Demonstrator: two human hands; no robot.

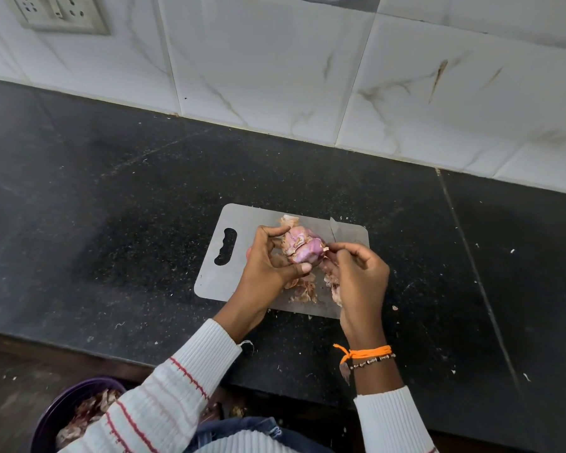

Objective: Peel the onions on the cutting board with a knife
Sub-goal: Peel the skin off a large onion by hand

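Now the left hand (268,256) holds a pink onion (303,246) above the grey cutting board (216,273), with the fingers curled over the top of it and the thumb pressed under it. The onion is partly peeled: the right part is smooth and purple, the left part has loose dry skin on it. The right hand (356,266) is just beside the onion and pinches a small piece of skin at its right end between thumb and fingers. A knife blade (334,228) points up behind the right hand; the handle is hidden, so I cannot tell how it is held. Dry onion peels (303,289) lie on the board under the two hands, and one more piece lies at the far edge of the board. The board rests on a black counter (111,207), near a white tiled wall (275,60). At the lower left, a purple bowl (56,416) with peels inside stands below the counter edge.
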